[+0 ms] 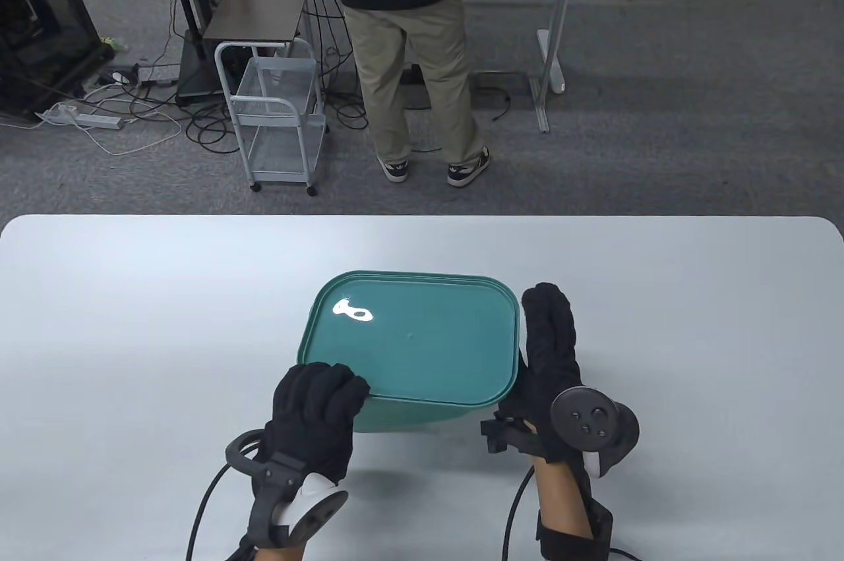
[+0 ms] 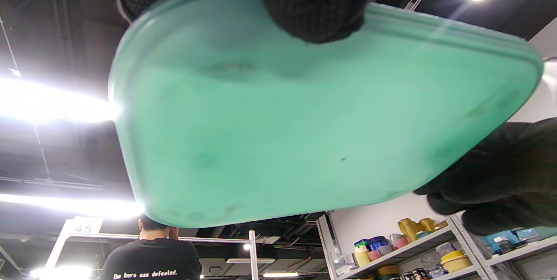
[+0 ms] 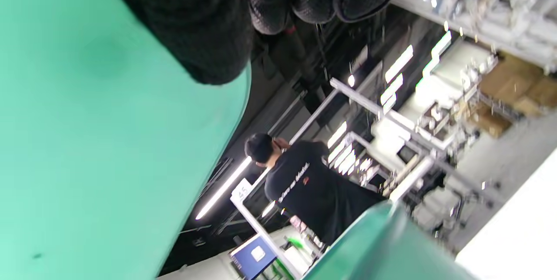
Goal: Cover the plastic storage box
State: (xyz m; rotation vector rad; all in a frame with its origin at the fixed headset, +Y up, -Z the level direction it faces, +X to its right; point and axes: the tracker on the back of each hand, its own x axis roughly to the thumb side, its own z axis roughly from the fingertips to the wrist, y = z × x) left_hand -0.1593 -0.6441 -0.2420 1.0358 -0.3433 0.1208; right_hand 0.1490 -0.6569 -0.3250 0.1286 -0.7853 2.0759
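Two gloved hands hold the teal lid (image 1: 415, 340) over the storage box (image 1: 422, 416) mid-table (image 1: 132, 324): left hand (image 1: 316, 413) curled on its near corner, right hand (image 1: 550, 356) flat along its side. Beyond stand a wire cart (image 1: 277, 119) and a man (image 1: 415, 53).

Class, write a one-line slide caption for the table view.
Two gloved hands, left hand and right hand, hold a green lid over the green storage box on a white table.
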